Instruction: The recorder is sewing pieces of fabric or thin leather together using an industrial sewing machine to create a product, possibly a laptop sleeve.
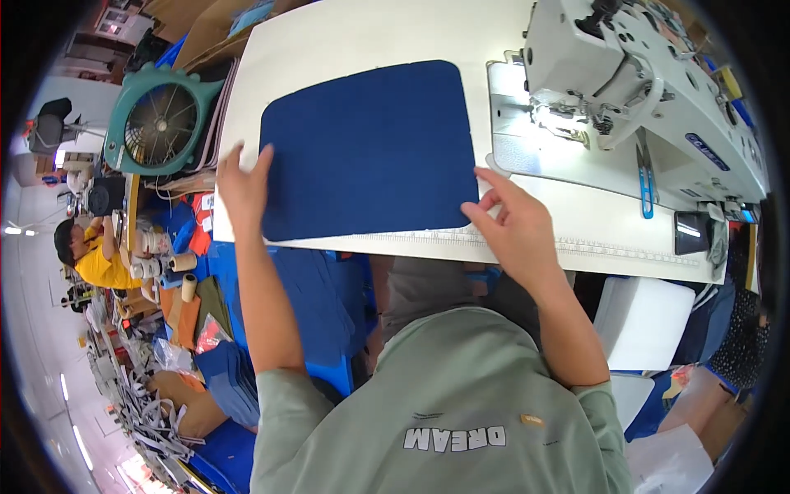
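- Head view: blue cloth [370, 148] lies flat on the white worktop [346, 33], left of the sewing machine [650, 82].
- Left hand [243, 189] at the cloth's lower left edge, fingers spread, fingertips touching the edge; nothing gripped that I can see.
- Right hand [514, 226] at the lower right corner, thumb and forefinger pinching the cloth edge, other fingers loosely bent.
- Cloth's near edge partly hidden behind both hands.
- Fan [160, 123] stands left of the worktop.
- Another person [90, 255] far left, small, blurred.
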`<control>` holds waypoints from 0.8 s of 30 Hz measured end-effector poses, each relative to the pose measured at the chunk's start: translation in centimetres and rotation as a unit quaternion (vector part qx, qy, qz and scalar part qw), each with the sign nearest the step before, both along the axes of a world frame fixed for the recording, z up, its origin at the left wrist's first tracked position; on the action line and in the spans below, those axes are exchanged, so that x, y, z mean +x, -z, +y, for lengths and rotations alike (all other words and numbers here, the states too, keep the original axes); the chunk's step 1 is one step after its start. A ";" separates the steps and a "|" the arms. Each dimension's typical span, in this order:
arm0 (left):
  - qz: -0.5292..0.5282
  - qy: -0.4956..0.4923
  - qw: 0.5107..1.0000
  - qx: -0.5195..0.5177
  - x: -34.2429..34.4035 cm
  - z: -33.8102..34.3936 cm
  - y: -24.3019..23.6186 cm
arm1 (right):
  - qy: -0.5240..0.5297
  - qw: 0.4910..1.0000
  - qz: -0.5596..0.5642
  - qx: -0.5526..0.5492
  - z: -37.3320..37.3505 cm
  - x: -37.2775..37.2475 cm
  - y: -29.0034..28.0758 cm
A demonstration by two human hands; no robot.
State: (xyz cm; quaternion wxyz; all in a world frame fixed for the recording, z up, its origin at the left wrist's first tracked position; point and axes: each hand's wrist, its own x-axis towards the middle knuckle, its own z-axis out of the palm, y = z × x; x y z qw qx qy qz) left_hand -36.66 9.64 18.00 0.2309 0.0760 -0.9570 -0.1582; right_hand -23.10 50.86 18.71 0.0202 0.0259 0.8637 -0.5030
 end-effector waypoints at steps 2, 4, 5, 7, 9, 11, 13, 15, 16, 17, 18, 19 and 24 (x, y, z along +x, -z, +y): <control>-0.095 -0.053 0.993 -0.040 1.3 1.2 0.0 | -0.030 0.975 0.152 0.159 -0.4 -0.3 1.7; -0.103 -0.043 0.994 -0.005 1.3 1.5 -0.1 | -0.026 0.972 0.130 0.195 -1.4 -0.4 0.9; -0.114 -0.032 0.992 0.032 1.1 1.8 -0.1 | -0.034 0.972 0.132 0.189 -1.5 -0.5 0.7; -0.104 -0.004 0.991 0.079 0.6 1.2 0.7 | -0.025 0.972 0.126 0.196 -0.8 0.5 0.3; -0.159 0.049 0.970 0.175 -0.2 4.7 0.6 | -0.005 0.977 0.158 0.142 1.0 2.7 0.6; -0.133 0.093 0.957 0.240 0.4 6.5 1.8 | 0.036 0.979 0.186 0.080 3.0 5.8 1.3; -0.205 0.205 0.931 0.220 0.0 2.7 2.7 | 0.044 0.976 0.192 0.095 5.6 9.8 0.6; -0.209 0.198 0.913 0.290 2.1 2.9 -0.4 | 0.093 0.980 0.167 0.051 8.0 14.8 1.5; -0.178 0.242 0.932 0.201 1.1 -0.8 -0.4 | 0.112 0.983 0.140 0.028 9.2 17.5 2.5; -0.177 0.161 0.956 0.172 1.4 2.1 -1.5 | 0.154 0.979 0.119 0.052 10.8 21.3 3.3; -0.174 0.205 0.955 0.125 -0.2 -1.6 -0.1 | 0.204 0.971 0.075 0.095 12.0 25.0 4.3; -0.161 0.268 0.948 0.053 -3.2 -5.6 0.9 | 0.243 0.960 0.034 0.133 12.9 28.5 5.4; -0.183 0.264 0.942 0.100 -2.2 3.6 0.3 | 0.503 0.755 -0.257 0.334 18.8 47.8 12.5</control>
